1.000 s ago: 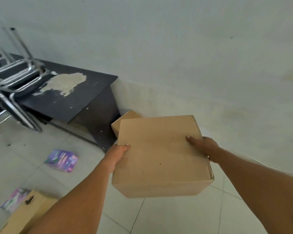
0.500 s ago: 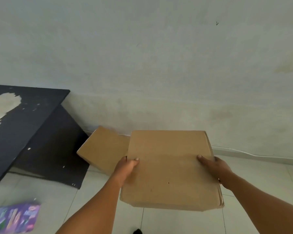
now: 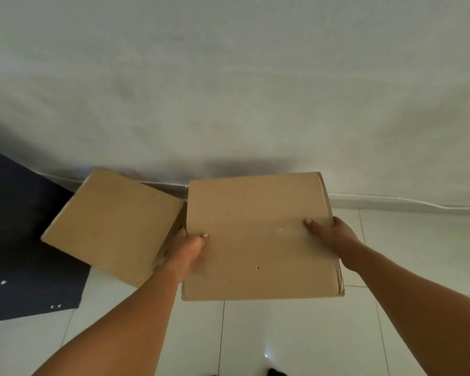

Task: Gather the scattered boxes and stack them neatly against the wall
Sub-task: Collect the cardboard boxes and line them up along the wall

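I hold a large brown cardboard box (image 3: 258,237) in front of me, close to the white wall (image 3: 228,90). My left hand (image 3: 186,249) grips its left edge with the thumb on top. On the right edge sits my right hand (image 3: 330,233), thumb also on top. A second cardboard box (image 3: 111,223) rests on the floor to the left, turned at an angle, its far corner near the wall. The held box's left edge is right beside it; I cannot tell whether the held box touches the floor.
A dark table panel (image 3: 19,240) stands at the left, just beyond the angled box. White floor tiles (image 3: 282,335) spread below and to the right. A pale baseboard (image 3: 404,203) runs along the wall's foot.
The view has closed in on the wall and tipped downward. The held box has moved forward and down toward the wall's foot, beside the angled box. Both hands keep their grip.
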